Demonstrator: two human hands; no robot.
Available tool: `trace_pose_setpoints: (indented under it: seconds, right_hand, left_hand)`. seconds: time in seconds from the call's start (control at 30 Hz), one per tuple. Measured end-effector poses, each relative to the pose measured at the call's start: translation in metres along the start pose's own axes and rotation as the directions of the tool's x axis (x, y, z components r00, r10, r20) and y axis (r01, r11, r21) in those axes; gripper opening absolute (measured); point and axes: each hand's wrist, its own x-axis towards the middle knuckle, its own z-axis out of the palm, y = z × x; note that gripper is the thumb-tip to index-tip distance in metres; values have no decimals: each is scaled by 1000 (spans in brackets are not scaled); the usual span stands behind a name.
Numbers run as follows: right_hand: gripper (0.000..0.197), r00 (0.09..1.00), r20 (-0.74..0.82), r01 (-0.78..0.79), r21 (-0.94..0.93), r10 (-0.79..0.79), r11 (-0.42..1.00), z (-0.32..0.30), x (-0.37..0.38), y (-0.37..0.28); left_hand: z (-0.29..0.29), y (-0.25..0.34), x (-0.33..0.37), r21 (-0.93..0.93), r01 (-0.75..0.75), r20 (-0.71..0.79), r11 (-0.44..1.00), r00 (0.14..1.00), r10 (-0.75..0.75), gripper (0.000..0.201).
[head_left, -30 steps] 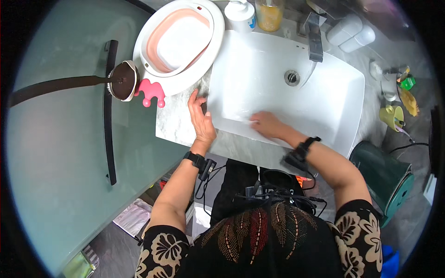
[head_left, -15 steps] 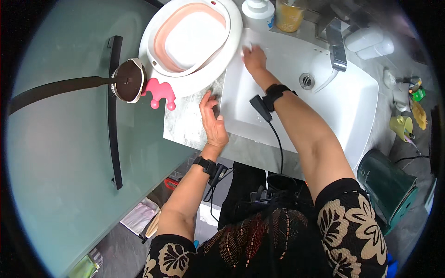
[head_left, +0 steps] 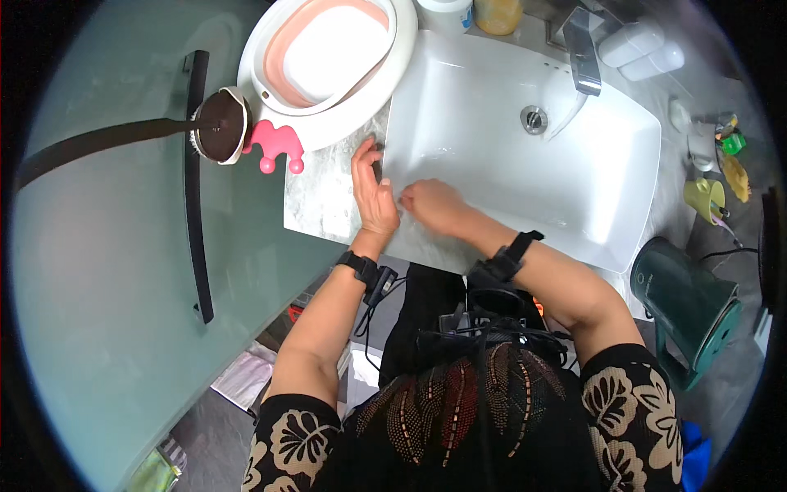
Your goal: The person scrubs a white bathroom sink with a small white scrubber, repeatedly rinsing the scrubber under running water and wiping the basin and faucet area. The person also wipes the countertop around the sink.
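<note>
Two hands are pressed at the white sink's near-left rim (head_left: 393,176), centre of frame: the left hand (head_left: 373,193) lies flat and open, the right hand (head_left: 434,205) is loosely curled, nothing visibly gripped. The glazed rim is judged hard, fixed and slippery; open basin room lies rightward toward the drain (head_left: 533,120).

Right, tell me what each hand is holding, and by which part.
Neither hand visibly holds anything. The left hand rests flat on the marble counter by the sink rim; the right hand presses on the rim, anything beneath hidden.
</note>
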Motion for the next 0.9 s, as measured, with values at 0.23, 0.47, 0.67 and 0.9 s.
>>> trace_pose_setpoints:
  seconds: [0.23,0.47,0.67,0.9]
  right_hand:
    - [26,945,135,-234,-355,297,905,-69,-133,140]
    - [23,975,9,215,-293,-222,932,-12,-73,135]
    - [18,959,-227,186,51,-170,981,32,43,45]
    - [15,975,59,221,-323,-214,920,-2,-20,111]
  left_hand:
    - [3,-7,-4,-71,66,-41,995,997,-69,39]
    - [5,-7,-5,-133,103,-54,986,992,-111,38]
    - [7,-15,-7,-140,84,-66,987,993,-94,39]
    - [6,-6,-6,-104,91,-28,990,995,-94,36]
